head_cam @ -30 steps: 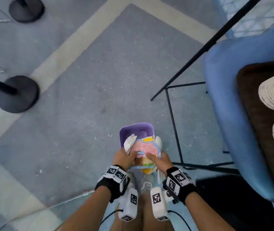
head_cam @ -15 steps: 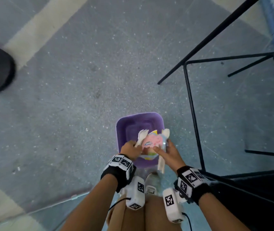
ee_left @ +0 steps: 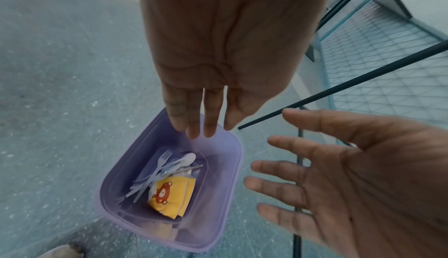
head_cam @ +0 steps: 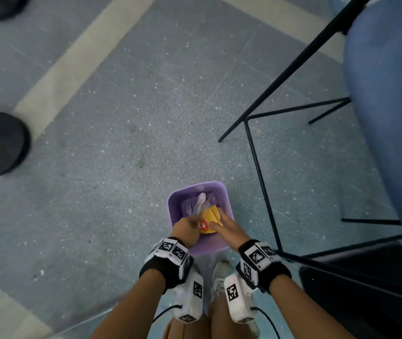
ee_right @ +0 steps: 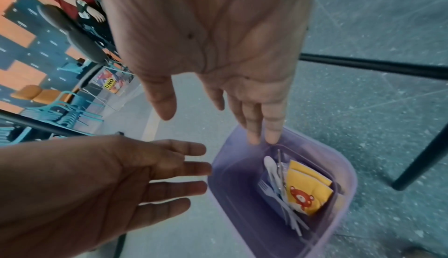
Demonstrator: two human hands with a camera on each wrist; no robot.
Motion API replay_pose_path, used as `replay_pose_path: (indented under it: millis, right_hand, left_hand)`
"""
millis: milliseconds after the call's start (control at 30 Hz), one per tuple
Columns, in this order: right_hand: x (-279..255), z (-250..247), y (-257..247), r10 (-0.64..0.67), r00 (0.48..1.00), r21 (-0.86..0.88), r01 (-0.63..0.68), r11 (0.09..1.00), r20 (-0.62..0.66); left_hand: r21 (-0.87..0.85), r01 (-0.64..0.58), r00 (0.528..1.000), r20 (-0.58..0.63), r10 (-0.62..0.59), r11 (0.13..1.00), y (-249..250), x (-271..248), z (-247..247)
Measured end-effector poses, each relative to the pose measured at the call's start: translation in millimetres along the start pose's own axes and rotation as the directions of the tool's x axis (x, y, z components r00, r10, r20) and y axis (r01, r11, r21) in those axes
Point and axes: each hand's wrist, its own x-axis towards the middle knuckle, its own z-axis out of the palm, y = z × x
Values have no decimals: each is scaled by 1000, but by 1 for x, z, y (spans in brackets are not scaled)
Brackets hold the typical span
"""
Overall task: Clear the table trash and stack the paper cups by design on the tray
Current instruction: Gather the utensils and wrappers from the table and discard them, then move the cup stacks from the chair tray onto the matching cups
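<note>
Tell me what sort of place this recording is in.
Probably a games café or play lounge: speckled floor, stacked blue chairs, an UNO box by them, and a purple bin of trash.

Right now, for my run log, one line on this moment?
left hand open | right hand open | yellow wrapper, plastic cutlery in purple bin

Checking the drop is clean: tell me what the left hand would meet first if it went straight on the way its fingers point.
Probably the purple bin. The left hand hangs open above its rim, fingers pointing in towards the yellow bear wrapper and white plastic cutlery; depth is unclear.
</note>
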Motion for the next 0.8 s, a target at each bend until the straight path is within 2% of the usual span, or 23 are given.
replay_pose_path:
  millis: [167,300,433,467,533,667,800]
  right_hand:
    - [-97,-9,-71,-63,998,-182,67,981,26]
    - [-190,-21,-112,-147,989,-265,146,953,15]
    - [-272,-54,-135,-168,985,-82,166,983,-24]
    - [-292,-65,-140,-175,984,-77,171,982,-42]
    - [-330,-87,-145,-206,977,-83,201,976,-57]
    - [-381,-131,-131,-219,956,28,229,973,-195]
    - [-421,-170,-101,-147,952,224,210,952,-267]
  left_hand:
    - [109,-66,998,8,65,992,67,-87,-45]
    - [267,-206,978,86,190,941,125,-160,-74]
    - [255,-346,938,97,332,903,185,-230,-88]
    - [253,-380,925,120,361,890,199,-244,-88]
    - [354,-440,898,172,405,825,226,-272,-83]
    - [423,-597,800,252,544,681,267,-310,-64]
    - [423,-662,746,294,598,619,295,-334,-33]
